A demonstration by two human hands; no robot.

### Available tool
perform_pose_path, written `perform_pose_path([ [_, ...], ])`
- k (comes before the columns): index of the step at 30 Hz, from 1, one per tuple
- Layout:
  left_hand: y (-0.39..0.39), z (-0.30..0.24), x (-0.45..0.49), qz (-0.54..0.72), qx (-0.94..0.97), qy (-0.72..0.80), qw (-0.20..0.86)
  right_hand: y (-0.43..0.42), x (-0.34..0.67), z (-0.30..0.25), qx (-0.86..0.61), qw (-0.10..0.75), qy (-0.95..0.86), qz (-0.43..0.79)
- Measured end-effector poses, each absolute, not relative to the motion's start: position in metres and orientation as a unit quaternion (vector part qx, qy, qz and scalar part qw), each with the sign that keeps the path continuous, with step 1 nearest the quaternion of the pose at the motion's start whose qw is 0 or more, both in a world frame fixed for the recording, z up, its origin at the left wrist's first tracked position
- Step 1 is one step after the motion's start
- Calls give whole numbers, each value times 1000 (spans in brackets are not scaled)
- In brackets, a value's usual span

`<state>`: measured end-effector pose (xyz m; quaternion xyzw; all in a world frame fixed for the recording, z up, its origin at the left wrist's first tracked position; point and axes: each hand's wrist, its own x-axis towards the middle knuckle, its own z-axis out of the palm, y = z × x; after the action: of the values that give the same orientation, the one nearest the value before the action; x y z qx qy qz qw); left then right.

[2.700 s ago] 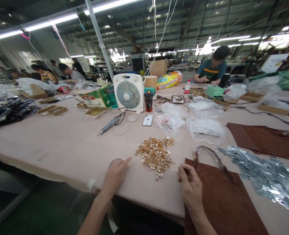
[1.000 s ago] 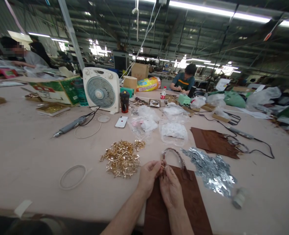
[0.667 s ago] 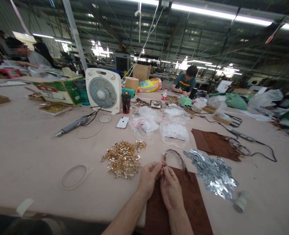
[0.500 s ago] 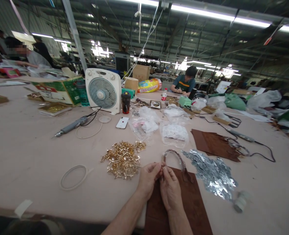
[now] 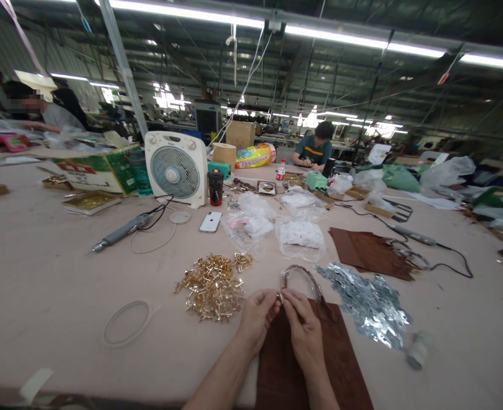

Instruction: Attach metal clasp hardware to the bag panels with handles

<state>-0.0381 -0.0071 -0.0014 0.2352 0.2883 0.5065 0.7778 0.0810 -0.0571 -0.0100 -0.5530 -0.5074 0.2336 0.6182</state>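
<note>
A brown leather panel [image 5: 345,353] lies at the table's front edge, with an arched, plastic-wrapped handle [image 5: 308,273] at its far end. Over the handle's left end, my left hand [image 5: 255,320] and my right hand [image 5: 306,333] meet, both closed in a pinch. Between the fingertips shows a small gold metal fitting [image 5: 279,296], mostly covered by the fingers. Left of my hands is a heap of gold metal fittings [image 5: 213,287]. Thin silver metal plates [image 5: 368,307] are spread to the right of the panel.
Brown leather pieces with handles [image 5: 368,250] lie at the right, near an electric screwdriver [image 5: 413,234]. Another screwdriver [image 5: 121,232] rests at the left. Farther back stand a fan [image 5: 175,168], a dark cup [image 5: 215,188], a phone [image 5: 210,222] and plastic bags [image 5: 300,236]. A co-worker [image 5: 313,149] sits across.
My fingers have shifted slightly around the small fitting, the right hand's fingers now pressed closer over it. The view has tilted up a little; the panel and heaps stay in place.
</note>
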Motion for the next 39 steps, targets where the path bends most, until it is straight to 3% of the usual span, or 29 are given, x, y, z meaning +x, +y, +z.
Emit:
perform_pose_path([
  [10,-7,2,-38,493,279,337,752,-50,88,0,-528,507,-681,11],
  [14,0,-9,-33,487,285,354,745,-42,85,2,-540,496,-680,-14],
  [25,-8,-12,-24,554,334,358,673,-43,88,1,-549,604,-528,235],
  [33,-15,-5,-25,547,424,351,630,-41,100,-3,-536,629,-425,369],
  [39,-22,-1,-19,540,436,302,654,-40,102,-4,-468,683,-306,470],
])
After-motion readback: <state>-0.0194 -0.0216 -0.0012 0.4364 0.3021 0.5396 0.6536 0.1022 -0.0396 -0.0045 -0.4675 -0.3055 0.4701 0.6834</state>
